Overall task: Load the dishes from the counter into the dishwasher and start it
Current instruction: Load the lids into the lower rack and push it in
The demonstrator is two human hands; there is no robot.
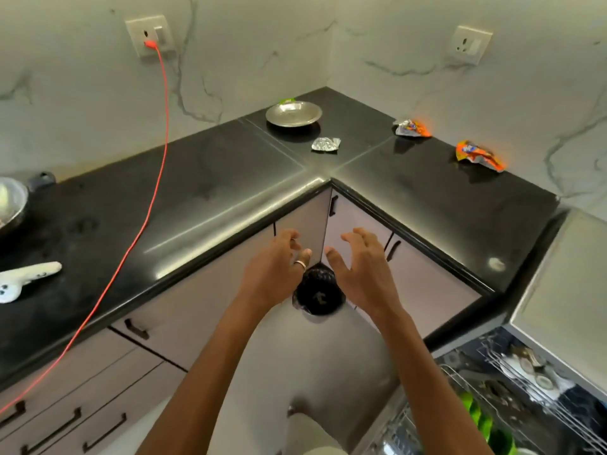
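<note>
- Dishes wait on the black counter [213, 178]. A steel plate [293, 113] sits in the far corner, upper centre of the frame, and a steel bowl [11, 201] is cut off by the left edge.
- At lower right the dishwasher [456, 376] stands open. Its racks already hold some dishes and green items, too blurred to name.
- In the centre of the frame the left hand [279, 267], which wears a ring, and the right hand [361, 267] hover side by side in front of the counter's inner corner. The fingers of both are spread and loosely bent, and they hold nothing.
- Just below the hands, on the floor, is a round black bin [318, 295].
- A crumpled foil wrapper [326, 144] lies near the plate, and two orange wrappers [479, 156] lie further right by the wall.
- An orange cable [157, 178] runs from a wall socket [149, 36] at upper left across the counter.
- Loading looks partly done. The plate and bowl seem left to load, and after that the door needs closing and the machine starting.
</note>
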